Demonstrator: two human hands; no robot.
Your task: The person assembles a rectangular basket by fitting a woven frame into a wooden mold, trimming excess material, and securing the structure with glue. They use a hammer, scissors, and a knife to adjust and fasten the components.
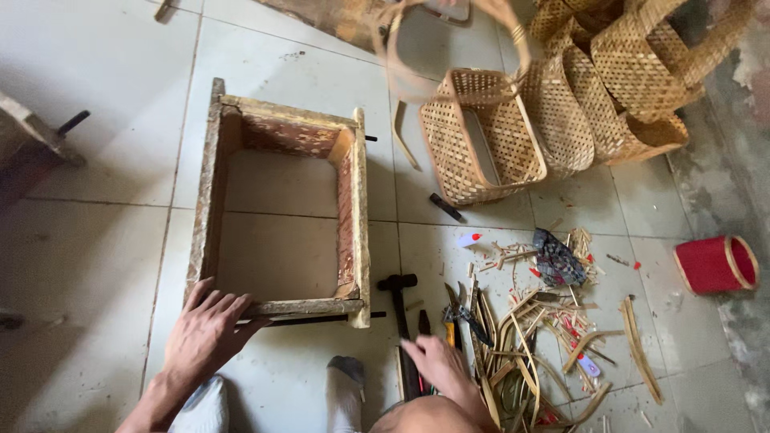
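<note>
Wooden frame mould (281,212): rough, worn, stained wood. Baskets (489,132): woven bamboo strips, matt tan. Hammer (399,309): dark matt head and handle. Floor tiles (104,72): smooth, pale, slight sheen. Red cylinder (715,263): matt.

Soft, even daylight on the pale floor (96,240) — shadows faint, no glare. Wide-lens bending at the edges; the right hand (437,365) and hoop (449,48) up top are motion-blurred.

You see tan lattice-weave baskets (561,112), a red cylinder (714,263), a black hammer (399,309), and pale grey floor tiles (104,72).
</note>
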